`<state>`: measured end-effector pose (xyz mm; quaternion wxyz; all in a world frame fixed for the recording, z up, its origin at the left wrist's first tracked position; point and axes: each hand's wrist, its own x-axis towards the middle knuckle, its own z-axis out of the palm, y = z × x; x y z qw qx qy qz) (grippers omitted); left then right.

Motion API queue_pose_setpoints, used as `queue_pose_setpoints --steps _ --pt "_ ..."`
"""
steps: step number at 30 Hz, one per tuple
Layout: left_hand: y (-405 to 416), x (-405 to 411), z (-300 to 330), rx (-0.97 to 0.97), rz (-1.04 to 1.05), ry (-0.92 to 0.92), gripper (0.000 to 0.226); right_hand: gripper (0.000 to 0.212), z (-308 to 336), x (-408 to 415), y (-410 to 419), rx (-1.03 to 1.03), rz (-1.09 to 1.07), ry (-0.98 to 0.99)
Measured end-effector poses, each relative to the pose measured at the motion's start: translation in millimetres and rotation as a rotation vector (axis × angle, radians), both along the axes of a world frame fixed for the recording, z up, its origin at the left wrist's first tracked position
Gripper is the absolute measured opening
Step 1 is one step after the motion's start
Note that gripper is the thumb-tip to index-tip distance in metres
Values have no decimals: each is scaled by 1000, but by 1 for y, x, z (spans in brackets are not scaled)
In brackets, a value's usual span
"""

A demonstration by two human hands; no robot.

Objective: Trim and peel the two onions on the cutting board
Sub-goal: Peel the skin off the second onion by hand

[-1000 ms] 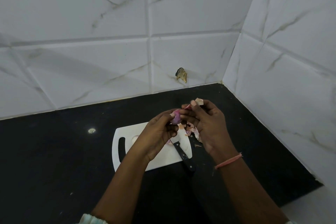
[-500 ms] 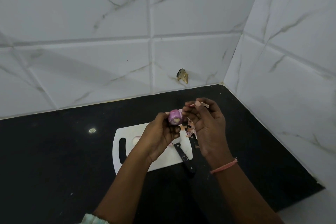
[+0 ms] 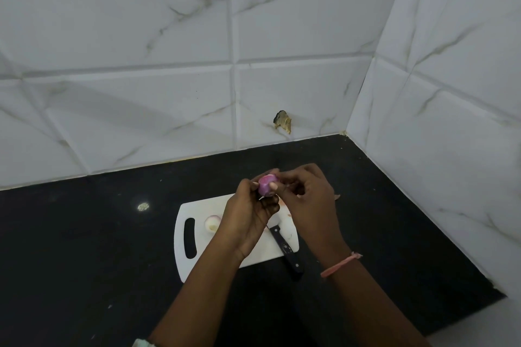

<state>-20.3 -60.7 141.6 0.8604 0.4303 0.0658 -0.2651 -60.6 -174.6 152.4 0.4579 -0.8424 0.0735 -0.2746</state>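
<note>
Purple onion (image 3: pixel 266 185) at frame centre, gripped by left hand (image 3: pixel 251 217); right hand (image 3: pixel 308 200) pinches at its skin. Peeling underway, judged nearly done. Next: strip remaining skin cleanly.

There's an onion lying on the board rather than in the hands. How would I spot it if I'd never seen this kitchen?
Find the white cutting board on the black countertop, in the corner of the marble-tiled walls. Near its left end, just right of the slotted handle hole, lies a small pale onion, partly hidden by the left hand. Unlike the purple onion held above the board, it looks whitish and nothing holds it.
</note>
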Motion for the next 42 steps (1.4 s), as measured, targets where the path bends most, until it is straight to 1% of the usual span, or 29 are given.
queue_pose_setpoints --steps 2,5,9,11,13,15,16,17,21,23,25,27,30,32,34,36,40,42 --pt "0 -1 0 1 -4 -22 42 12 -1 0 0 -25 -4 -31" --pt "0 -2 2 -27 -30 -57 38 14 -1 0 -2 -10 6 -57" --pt "1 -1 4 15 -51 -162 27 13 -3 2 -8 19 -19 -49" --pt "3 1 3 16 -49 -180 26 17 -3 2 -12 39 -54 -46" --pt "6 3 2 26 -31 -187 34 22 -4 3 -18 7 -120 -42" --pt "9 2 2 68 -26 -216 46 20 -3 4 -25 -2 -155 4" --pt "9 2 2 96 -25 -239 46 22 -3 4 -28 -2 -150 42" --pt "10 2 2 129 -24 -269 45 28 -3 5 -30 -27 -133 85" --pt "8 2 -1 272 -10 -402 40 52 -2 8 -28 -245 -94 216" --pt "8 2 -3 301 -1 -430 37 53 -4 9 -26 -237 -96 228" --pt "8 3 -3 326 8 -448 37 46 -4 8 -25 -192 -63 154" --pt "8 3 -2 331 12 -453 36 37 -2 6 -24 -189 21 62" --pt "9 2 1 311 16 -449 34 34 1 4 -22 -214 121 -29" --pt "10 2 3 311 18 -465 40 33 3 2 -21 -210 142 -82" --pt "10 2 3 320 31 -469 43 34 4 1 -20 -212 150 -93" --pt "10 2 4 317 35 -469 42 29 5 0 -20 -202 156 -82" --pt "12 3 5 310 18 -470 43 42 8 1 -18 -298 145 -121" --pt "13 3 6 312 17 -474 44 39 8 3 -19 -288 141 -102"
